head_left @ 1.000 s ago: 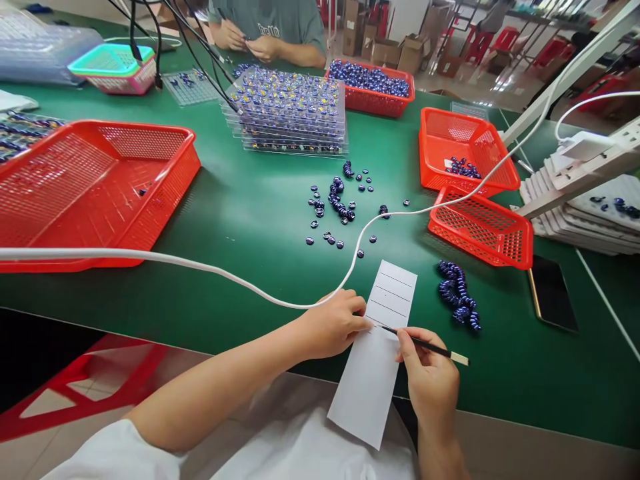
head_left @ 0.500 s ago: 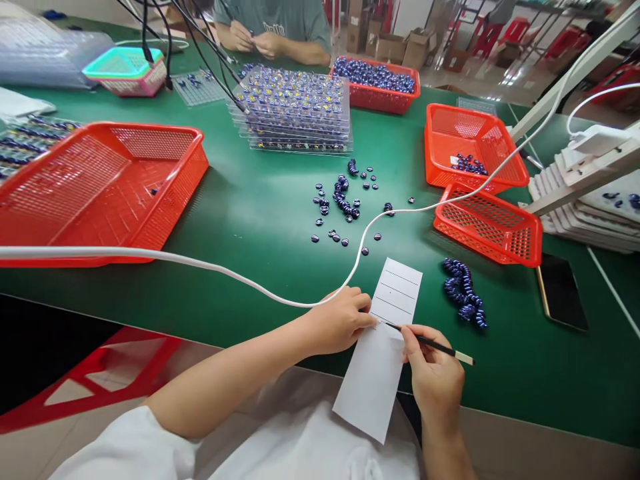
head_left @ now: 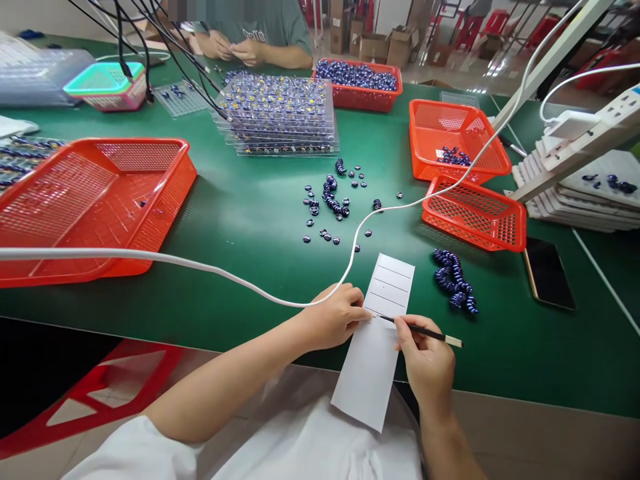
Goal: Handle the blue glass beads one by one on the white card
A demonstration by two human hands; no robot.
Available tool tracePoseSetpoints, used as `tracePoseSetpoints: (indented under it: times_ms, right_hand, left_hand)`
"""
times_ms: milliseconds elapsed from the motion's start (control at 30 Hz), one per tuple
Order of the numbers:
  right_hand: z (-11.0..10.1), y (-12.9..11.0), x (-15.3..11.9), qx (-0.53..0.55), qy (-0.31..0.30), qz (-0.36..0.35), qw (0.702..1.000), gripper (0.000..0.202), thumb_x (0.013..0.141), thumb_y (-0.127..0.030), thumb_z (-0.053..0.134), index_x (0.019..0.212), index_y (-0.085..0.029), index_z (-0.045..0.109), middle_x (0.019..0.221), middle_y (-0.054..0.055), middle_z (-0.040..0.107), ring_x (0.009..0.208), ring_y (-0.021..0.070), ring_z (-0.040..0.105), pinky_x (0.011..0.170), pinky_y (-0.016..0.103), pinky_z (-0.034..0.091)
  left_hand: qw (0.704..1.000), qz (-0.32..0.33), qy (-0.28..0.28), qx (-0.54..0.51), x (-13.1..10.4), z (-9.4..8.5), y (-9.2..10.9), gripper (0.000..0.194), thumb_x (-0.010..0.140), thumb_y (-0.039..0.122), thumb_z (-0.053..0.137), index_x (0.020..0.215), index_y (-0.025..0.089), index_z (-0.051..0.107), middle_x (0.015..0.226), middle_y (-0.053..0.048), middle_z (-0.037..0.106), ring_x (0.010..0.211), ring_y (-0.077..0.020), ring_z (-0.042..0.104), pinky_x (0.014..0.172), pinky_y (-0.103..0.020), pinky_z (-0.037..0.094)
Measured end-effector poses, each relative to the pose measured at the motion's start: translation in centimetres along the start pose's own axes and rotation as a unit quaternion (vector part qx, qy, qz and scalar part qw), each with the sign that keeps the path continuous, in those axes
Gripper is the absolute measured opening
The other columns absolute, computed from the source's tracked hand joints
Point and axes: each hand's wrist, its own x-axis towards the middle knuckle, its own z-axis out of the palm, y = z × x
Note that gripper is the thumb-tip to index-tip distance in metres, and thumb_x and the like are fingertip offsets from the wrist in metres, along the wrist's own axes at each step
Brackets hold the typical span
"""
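A long white paper strip [head_left: 367, 373] with several black lines across its upper part lies on the table and reaches over the front edge towards me. My left hand [head_left: 335, 317] is closed, its fingers curled and pressed together at the strip's left edge. Between the fingers of my right hand [head_left: 427, 360] is a slim black pen-like tool [head_left: 430, 332] with a pale end. Its thin tip rests at the lowest line, close to my left fingertips; its exact kind is unclear. Dark blue shiny beads [head_left: 333, 197] lie loose beyond the strip, and a strand of beads [head_left: 454, 280] lies to its right.
A white cable [head_left: 235, 277] crosses in front of my left hand. Red baskets [head_left: 165, 150] stand left and right, beside a phone [head_left: 550, 273]. Clear trays of beads [head_left: 277, 110] are stacked at the back. Across the green table [head_left: 240, 213] another person's hands [head_left: 235, 50] work.
The view has shifted slightly, so the table's things sit a little further left. Both hands keep nearly the same place on the paper strip, the tool tip still by the lowest line.
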Motion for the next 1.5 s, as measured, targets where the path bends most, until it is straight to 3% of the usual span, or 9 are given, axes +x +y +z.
tracePoseSetpoints:
  times_ms: [300,500,633,733,833,1000,1133,1333,1500]
  right_hand:
    - [0.0,-0.2,-0.1,0.001,0.002,0.001,1.0,0.03,0.083,-0.047,0.07,0.085,-0.018,0.071,0.065,0.001,0.068,0.049,0.014,0.063,0.048,0.024,0.05]
    - [-0.6,0.3,-0.5,0.124,0.008,0.033,0.992,0.028,0.082,-0.044,0.074,0.088,-0.017,0.07,0.055,-0.002,0.061,0.046,0.0116,0.057,0.046,0.023,0.047]
    - [-1.4,0.6,-0.5,0.165,0.034,0.027,0.985,0.023,0.082,-0.039,0.075,0.088,-0.017,0.071,0.057,-0.001,0.064,0.048,0.011,0.058,0.048,0.023,0.048]
    - [-2.3,1.1,-0.3,0.223,0.074,0.001,0.972,0.016,0.081,-0.031,0.077,0.084,-0.017,0.072,0.069,0.002,0.071,0.046,0.0092,0.058,0.045,0.022,0.046]
    - [-3.0,1.5,0.1,0.318,0.08,-0.035,0.944,0.009,0.081,-0.024,0.076,0.082,-0.018,0.069,0.083,0.004,0.075,0.045,0.0083,0.058,0.044,0.023,0.047]
    - [-3.0,1.8,0.7,0.429,0.035,-0.064,0.901,0.008,0.084,-0.025,0.073,0.087,-0.022,0.067,0.083,0.001,0.074,0.053,0.0116,0.065,0.05,0.026,0.054]
    - [-2.6,2.0,0.9,0.428,0.026,-0.049,0.902,0.009,0.085,-0.028,0.072,0.089,-0.023,0.066,0.086,0.001,0.073,0.061,0.0145,0.069,0.062,0.034,0.06]
    - [-2.3,2.2,0.9,0.426,0.028,-0.038,0.903,0.009,0.085,-0.027,0.073,0.089,-0.023,0.066,0.089,0.001,0.073,0.066,0.0152,0.072,0.068,0.034,0.061]
    - [-2.3,2.1,0.8,0.436,0.019,-0.035,0.899,0.007,0.086,-0.025,0.073,0.09,-0.023,0.068,0.089,0.0,0.073,0.067,0.0146,0.073,0.068,0.032,0.062]
  left_hand:
    - [1.0,-0.005,-0.009,0.003,0.2,-0.4,0.2,0.028,0.087,0.011,0.058,0.103,0.025,0.076,0.093,-0.006,0.063,0.083,-0.0188,0.055,0.074,-0.032,0.043]
    - [1.0,-0.003,0.009,-0.02,0.0,0.1,0.0,0.028,0.086,0.009,0.059,0.102,0.024,0.076,0.093,-0.008,0.064,0.083,-0.0198,0.057,0.072,-0.032,0.045]
    - [0.994,-0.044,0.041,-0.089,0.0,-0.1,0.3,0.028,0.087,0.008,0.053,0.105,0.017,0.073,0.097,-0.01,0.067,0.09,-0.0207,0.061,0.077,-0.032,0.05]
    - [0.979,-0.096,0.057,-0.171,0.7,-0.7,1.3,0.023,0.084,0.008,0.054,0.099,0.015,0.07,0.096,-0.009,0.07,0.09,-0.0193,0.064,0.078,-0.029,0.052]
    - [0.953,-0.16,0.033,-0.255,2.3,-0.9,2.4,0.021,0.08,0.008,0.056,0.092,0.017,0.07,0.087,-0.004,0.072,0.076,-0.0148,0.065,0.071,-0.025,0.052]
    - [0.896,-0.208,-0.005,-0.391,5.6,0.9,4.2,0.012,0.078,0.014,0.061,0.089,0.017,0.067,0.079,-0.002,0.073,0.072,-0.0139,0.067,0.066,-0.022,0.051]
    - [0.874,-0.202,-0.01,-0.442,7.0,2.4,5.0,0.01,0.077,0.013,0.061,0.085,0.015,0.066,0.074,-0.001,0.071,0.066,-0.0119,0.065,0.06,-0.02,0.048]
    - [0.882,-0.203,-0.018,-0.426,6.7,2.5,4.9,0.02,0.078,0.013,0.06,0.094,0.014,0.072,0.078,-0.002,0.073,0.067,-0.0114,0.065,0.061,-0.019,0.049]
    - [0.92,-0.139,0.005,-0.366,6.2,2.1,4.6,0.027,0.082,0.019,0.062,0.105,0.013,0.073,0.085,-0.005,0.075,0.07,-0.0131,0.066,0.066,-0.021,0.052]
